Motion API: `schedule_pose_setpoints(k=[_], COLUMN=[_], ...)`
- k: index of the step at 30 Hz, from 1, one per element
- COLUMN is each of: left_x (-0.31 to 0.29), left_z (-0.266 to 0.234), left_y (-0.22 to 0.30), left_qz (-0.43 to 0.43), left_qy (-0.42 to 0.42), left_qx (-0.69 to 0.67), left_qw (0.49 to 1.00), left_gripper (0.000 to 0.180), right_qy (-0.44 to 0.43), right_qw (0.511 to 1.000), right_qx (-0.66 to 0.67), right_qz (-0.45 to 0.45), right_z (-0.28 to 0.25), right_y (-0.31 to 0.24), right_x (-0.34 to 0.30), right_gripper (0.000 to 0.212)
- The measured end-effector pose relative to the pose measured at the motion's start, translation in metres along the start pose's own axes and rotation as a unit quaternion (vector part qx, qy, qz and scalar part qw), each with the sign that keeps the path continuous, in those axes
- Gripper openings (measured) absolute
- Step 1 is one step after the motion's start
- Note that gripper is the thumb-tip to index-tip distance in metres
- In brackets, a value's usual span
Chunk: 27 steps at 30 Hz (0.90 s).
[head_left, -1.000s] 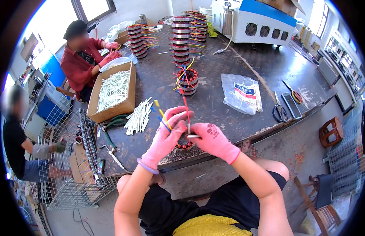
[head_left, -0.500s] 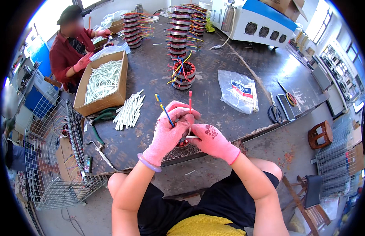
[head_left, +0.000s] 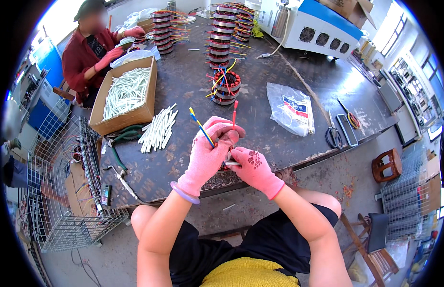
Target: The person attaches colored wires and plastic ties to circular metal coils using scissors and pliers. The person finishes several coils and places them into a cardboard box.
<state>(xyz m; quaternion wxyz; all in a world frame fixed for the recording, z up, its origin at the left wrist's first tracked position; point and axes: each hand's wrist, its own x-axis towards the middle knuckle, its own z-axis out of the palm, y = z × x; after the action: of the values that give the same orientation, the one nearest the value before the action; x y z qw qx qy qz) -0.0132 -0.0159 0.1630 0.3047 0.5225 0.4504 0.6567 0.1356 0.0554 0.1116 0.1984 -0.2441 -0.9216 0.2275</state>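
Note:
Both my hands wear pink gloves and meet close together at the table's near edge. My left hand (head_left: 207, 150) is closed on the wires of a motor stator. A blue wire with a yellow end (head_left: 202, 126) sticks up from it, and a red-sleeved wire (head_left: 234, 115) stands up by its fingertips. My right hand (head_left: 253, 168) pinches a short white sleeve (head_left: 233, 163) against the wires. Beneath my hands, the stator is mostly hidden. A small stack of stators (head_left: 226, 88) with coloured leads stands ahead of them. Loose white sleeves (head_left: 158, 129) lie in a pile to the left.
A cardboard box (head_left: 129, 119) of white sleeves stands left, with pliers (head_left: 119, 152) and a torch-like tool (head_left: 122, 184) nearer. Stator towers (head_left: 222, 36) rise behind. Right are a plastic bag (head_left: 290, 110), scissors (head_left: 333, 136) and a phone (head_left: 346, 130). A co-worker (head_left: 90, 57) sits far left.
My right hand has shifted slightly left and down, its fingers still at the white sleeve. My left hand stays closed on the wires. The co-worker's hands have moved a little.

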Motion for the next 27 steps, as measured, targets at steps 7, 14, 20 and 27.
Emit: schedule_pose_setpoints(k=[7,14,20,27], left_x=[-0.005,-0.004,0.001,-0.013], left_z=[0.008,-0.002,0.001,-0.028], left_y=[0.002,0.011,0.010,0.036], left_qz=[-0.010,0.005,-0.006,-0.003], left_qy=[0.014,-0.003,-0.020,-0.061], left_qx=[-0.046,0.019,0.017,0.225], left_qw=[0.999,1.000,1.000,0.972], left_gripper=[0.014,0.019,0.019,0.031], right_qy=[-0.002,0.007,-0.003,0.052], right_qw=[1.000,0.999,1.000,0.880], right_qx=[0.005,0.045,0.020,0.437], right_qz=[-0.008,-0.009,-0.021,0.178], right_z=[0.016,0.005,0.008,-0.081], right_y=[0.006,-0.001,0.018,-0.028], right_x=[-0.006,-0.004,-0.011,-0.035], right_gripper=[0.017,0.016,0.022,0.056])
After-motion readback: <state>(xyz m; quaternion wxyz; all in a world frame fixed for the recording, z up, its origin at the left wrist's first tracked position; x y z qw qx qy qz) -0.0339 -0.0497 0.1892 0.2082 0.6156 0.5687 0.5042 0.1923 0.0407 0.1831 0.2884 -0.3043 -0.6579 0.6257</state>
